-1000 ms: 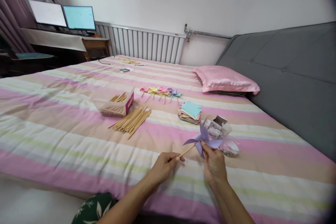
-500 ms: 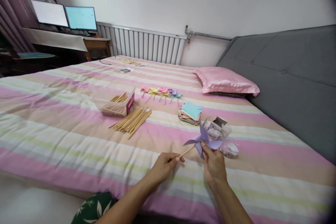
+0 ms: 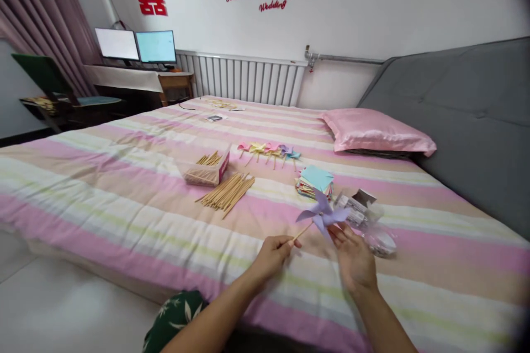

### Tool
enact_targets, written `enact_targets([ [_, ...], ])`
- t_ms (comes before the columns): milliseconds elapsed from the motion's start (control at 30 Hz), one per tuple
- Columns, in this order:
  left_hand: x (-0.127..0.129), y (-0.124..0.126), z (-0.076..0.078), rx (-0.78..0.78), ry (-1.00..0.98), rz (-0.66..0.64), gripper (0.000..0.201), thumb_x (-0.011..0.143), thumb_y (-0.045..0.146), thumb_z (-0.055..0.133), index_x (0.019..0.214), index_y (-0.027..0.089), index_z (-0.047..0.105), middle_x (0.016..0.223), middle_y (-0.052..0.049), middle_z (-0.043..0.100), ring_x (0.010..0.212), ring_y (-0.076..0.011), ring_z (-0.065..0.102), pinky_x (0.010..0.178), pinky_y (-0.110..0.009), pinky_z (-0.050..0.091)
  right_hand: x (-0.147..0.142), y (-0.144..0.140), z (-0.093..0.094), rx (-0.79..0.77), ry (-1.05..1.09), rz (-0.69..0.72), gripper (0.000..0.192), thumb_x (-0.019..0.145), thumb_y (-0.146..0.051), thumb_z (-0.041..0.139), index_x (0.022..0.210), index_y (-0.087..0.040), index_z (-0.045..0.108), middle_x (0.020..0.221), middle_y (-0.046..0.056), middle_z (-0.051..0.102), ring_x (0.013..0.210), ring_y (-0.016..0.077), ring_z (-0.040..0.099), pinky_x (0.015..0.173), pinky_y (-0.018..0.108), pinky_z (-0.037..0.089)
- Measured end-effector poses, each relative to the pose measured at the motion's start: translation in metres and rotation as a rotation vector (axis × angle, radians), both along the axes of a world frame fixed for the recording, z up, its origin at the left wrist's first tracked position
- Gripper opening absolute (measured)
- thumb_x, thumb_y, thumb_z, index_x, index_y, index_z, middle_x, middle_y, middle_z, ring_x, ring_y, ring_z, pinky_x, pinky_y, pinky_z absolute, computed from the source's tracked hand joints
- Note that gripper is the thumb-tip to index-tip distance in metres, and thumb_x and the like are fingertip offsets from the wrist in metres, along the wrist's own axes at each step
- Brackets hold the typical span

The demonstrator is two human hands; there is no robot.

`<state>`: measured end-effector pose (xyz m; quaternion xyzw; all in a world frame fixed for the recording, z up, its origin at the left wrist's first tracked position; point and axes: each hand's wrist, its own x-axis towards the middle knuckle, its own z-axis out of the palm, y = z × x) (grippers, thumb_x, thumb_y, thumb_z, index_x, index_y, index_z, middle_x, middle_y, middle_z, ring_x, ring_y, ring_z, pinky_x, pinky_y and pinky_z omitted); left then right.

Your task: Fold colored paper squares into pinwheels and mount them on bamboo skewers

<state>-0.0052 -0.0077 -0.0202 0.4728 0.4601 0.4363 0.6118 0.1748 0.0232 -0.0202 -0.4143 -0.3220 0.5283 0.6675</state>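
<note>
Pinched in my left hand [image 3: 276, 254] is the wooden stick of a purple paper pinwheel [image 3: 322, 213], its head tilted up to the right above the bed. My right hand [image 3: 355, 253] is open beside the pinwheel, fingers stretched out with the tips behind or against a lower blade; whether they touch is hard to tell. Just beyond the pinwheel lies a stack of coloured paper squares [image 3: 317, 178], light blue on top. Right of it sit clear plastic bags of small parts [image 3: 358, 210], close to my right hand's fingers.
A pile of wooden sticks [image 3: 227, 194] lies left of centre beside a clear plastic box [image 3: 207, 175] with more sticks. Farther back, several small pinwheels [image 3: 271, 150] form a row. A pink pillow [image 3: 376, 131] rests near the grey headboard [image 3: 464, 99]. Striped bedding [image 3: 124, 215] covers the bed.
My right hand's fingers have come off the pinwheel's centre and opened out. My left hand still holds the stick. The camera view has turned left and tipped up slightly.
</note>
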Motion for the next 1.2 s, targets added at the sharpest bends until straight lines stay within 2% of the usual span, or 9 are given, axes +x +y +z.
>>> enact_targets([
  [67, -0.003, 0.001, -0.007, -0.052, -0.144, 0.075, 0.039, 0.072, 0.047, 0.061, 0.086, 0.011, 0.065, 0.046, 0.010, 0.028, 0.040, -0.0046, 0.019, 0.043, -0.023, 0.010, 0.005, 0.003, -0.014, -0.034, -0.263, -0.042, 0.046, 0.073, -0.043, 0.051, 0.109, -0.014, 0.059, 0.097, 0.008, 0.069, 0.091, 0.0211, 0.063, 0.081, 0.034, 0.046],
  [133, -0.005, 0.002, -0.013, -0.052, -0.185, 0.081, 0.042, 0.071, 0.049, 0.062, 0.089, 0.011, 0.063, 0.046, 0.010, 0.031, 0.038, -0.0041, 0.019, 0.042, -0.023, 0.008, 0.007, 0.004, -0.030, -0.088, -0.721, -0.149, 0.050, 0.077, -0.046, 0.043, 0.113, -0.013, 0.057, 0.091, 0.009, 0.070, 0.080, 0.0218, 0.065, 0.074, 0.035, 0.047],
  [267, -0.007, 0.000, -0.019, -0.026, -0.232, 0.100, 0.044, 0.069, 0.051, 0.064, 0.090, 0.012, 0.060, 0.044, 0.011, 0.029, 0.037, -0.0035, 0.016, 0.041, -0.023, 0.007, 0.001, -0.001, -0.049, -0.059, -0.927, -0.218, 0.046, 0.077, -0.044, 0.045, 0.108, -0.014, 0.060, 0.093, 0.012, 0.069, 0.084, 0.0244, 0.063, 0.077, 0.035, 0.044],
  [400, -0.003, -0.006, -0.020, 0.010, -0.249, 0.171, 0.044, 0.068, 0.050, 0.065, 0.090, 0.012, 0.059, 0.044, 0.011, 0.030, 0.038, -0.0036, 0.018, 0.042, -0.022, 0.007, -0.006, -0.010, -0.047, -0.023, -1.066, -0.266, 0.041, 0.079, -0.034, 0.041, 0.110, -0.013, 0.058, 0.094, 0.011, 0.069, 0.087, 0.0225, 0.062, 0.079, 0.032, 0.042],
  [567, -0.002, -0.009, -0.020, 0.035, -0.260, 0.232, 0.043, 0.067, 0.048, 0.065, 0.089, 0.012, 0.059, 0.044, 0.010, 0.032, 0.037, -0.0033, 0.020, 0.041, -0.022, 0.008, -0.010, -0.016, -0.044, -0.014, -1.187, -0.313, 0.034, 0.080, -0.025, 0.040, 0.105, -0.013, 0.060, 0.092, 0.010, 0.069, 0.086, 0.0222, 0.061, 0.078, 0.031, 0.041],
  [833, -0.002, -0.002, -0.025, 0.034, -0.289, 0.261, 0.042, 0.067, 0.047, 0.067, 0.089, 0.012, 0.059, 0.045, 0.011, 0.034, 0.035, -0.0021, 0.020, 0.039, -0.021, 0.009, -0.012, -0.010, -0.046, -0.049, -1.257, -0.338, 0.032, 0.081, -0.025, 0.040, 0.105, -0.013, 0.059, 0.089, 0.011, 0.068, 0.080, 0.0229, 0.061, 0.073, 0.031, 0.039],
  [1033, -0.002, 0.003, -0.024, 0.013, -0.281, 0.236, 0.044, 0.066, 0.049, 0.067, 0.089, 0.012, 0.059, 0.045, 0.011, 0.033, 0.036, -0.0024, 0.020, 0.038, -0.020, 0.009, -0.011, -0.004, -0.048, -0.059, -1.213, -0.312, 0.032, 0.080, -0.027, 0.042, 0.104, -0.015, 0.059, 0.086, 0.008, 0.069, 0.077, 0.0215, 0.062, 0.069, 0.029, 0.040],
  [1200, -0.001, -0.003, -0.014, -0.005, -0.242, 0.229, 0.045, 0.068, 0.051, 0.065, 0.089, 0.012, 0.059, 0.045, 0.011, 0.032, 0.036, -0.0027, 0.020, 0.039, -0.020, 0.009, -0.008, -0.007, -0.043, -0.073, -1.120, -0.266, 0.032, 0.078, -0.029, 0.044, 0.102, -0.016, 0.060, 0.083, 0.007, 0.069, 0.075, 0.0221, 0.062, 0.068, 0.031, 0.042],
])
